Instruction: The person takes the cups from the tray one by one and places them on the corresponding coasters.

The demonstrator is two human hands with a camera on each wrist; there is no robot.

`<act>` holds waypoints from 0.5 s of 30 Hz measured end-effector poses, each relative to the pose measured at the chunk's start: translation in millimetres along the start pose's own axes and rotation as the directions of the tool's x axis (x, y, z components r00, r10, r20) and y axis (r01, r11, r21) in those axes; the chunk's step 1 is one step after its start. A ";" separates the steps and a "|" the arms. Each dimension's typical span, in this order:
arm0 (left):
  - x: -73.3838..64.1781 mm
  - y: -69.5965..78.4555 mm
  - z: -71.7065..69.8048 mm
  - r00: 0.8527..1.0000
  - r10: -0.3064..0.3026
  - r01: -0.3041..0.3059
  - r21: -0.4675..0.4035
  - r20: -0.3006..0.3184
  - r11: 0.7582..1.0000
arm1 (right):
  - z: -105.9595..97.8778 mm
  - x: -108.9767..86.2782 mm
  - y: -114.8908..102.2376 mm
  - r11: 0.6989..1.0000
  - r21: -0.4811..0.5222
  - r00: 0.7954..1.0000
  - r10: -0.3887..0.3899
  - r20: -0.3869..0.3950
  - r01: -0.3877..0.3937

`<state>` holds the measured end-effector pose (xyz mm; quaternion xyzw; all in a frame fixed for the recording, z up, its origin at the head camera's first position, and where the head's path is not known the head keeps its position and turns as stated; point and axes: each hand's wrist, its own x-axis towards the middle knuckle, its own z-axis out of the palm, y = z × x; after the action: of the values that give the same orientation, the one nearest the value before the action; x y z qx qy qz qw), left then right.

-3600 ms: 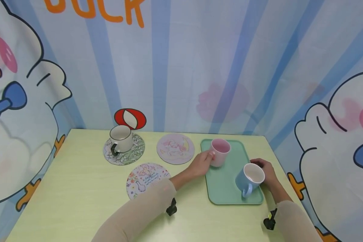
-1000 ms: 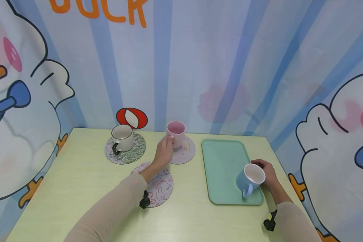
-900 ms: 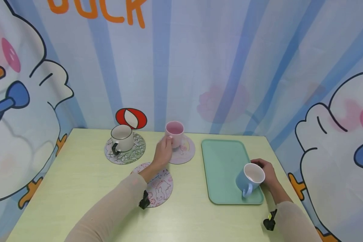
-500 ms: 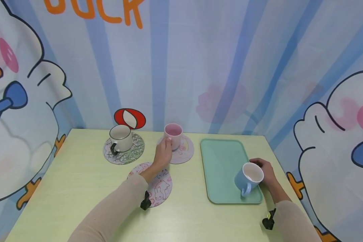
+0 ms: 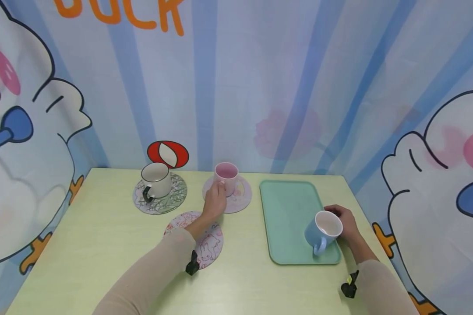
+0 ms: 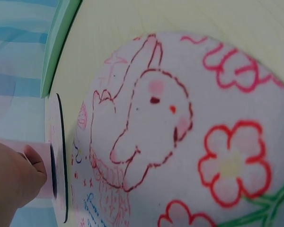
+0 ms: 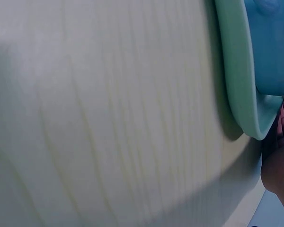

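Observation:
My left hand (image 5: 214, 203) grips a pink mug (image 5: 229, 187) from its near left side; its fingers hide the handle. The mug is over a round lilac coaster (image 5: 242, 202) with a unicorn drawing, its base at or very near the surface. In the left wrist view, the thumb of that hand (image 6: 14, 182) lies against the mug. My right hand (image 5: 347, 221) holds the right rim of a green tray (image 5: 285, 218), its fingers partly hidden. Beside that hand, a light blue mug (image 5: 317, 232) stands on the tray, handle towards me.
On the left, a white mug (image 5: 159, 186) with a black handle stands on a green-and-grey patterned coaster (image 5: 177, 192). A round bunny-pattern coaster (image 5: 210, 247) lies under my left forearm on the pale wooden table (image 5: 252, 284). A printed curtain (image 5: 236, 87) rises behind the table.
My left hand has carried the pink mug from the tray leftward to the lilac coaster, then slightly lower and nearer in the last second. My right hand stays at the tray.

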<state>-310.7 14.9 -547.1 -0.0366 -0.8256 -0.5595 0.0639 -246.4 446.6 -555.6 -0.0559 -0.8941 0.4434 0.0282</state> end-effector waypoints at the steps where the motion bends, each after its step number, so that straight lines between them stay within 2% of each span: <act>1: -0.5 0.0 0.8 1.000 -0.008 0.008 -0.001 0.003 1.000 | 0.0 0.0 0.0 1.000 0.002 1.000 -0.001 0.001 0.001; 4: -2.6 -0.2 3.4 0.999 -0.032 0.032 0.003 0.004 0.999 | 0.0 0.6 0.9 1.000 0.007 1.000 0.002 0.003 -0.002; 15: -12.0 1.4 14.0 0.998 -0.036 0.037 0.009 -0.056 0.999 | -0.7 -1.4 -5.3 0.999 -0.025 1.000 0.019 0.014 -0.019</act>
<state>-299.5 28.6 -552.7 -0.0055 -0.8269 -0.5571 0.0766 -245.3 443.8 -551.0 -0.0617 -0.8992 0.4328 0.0169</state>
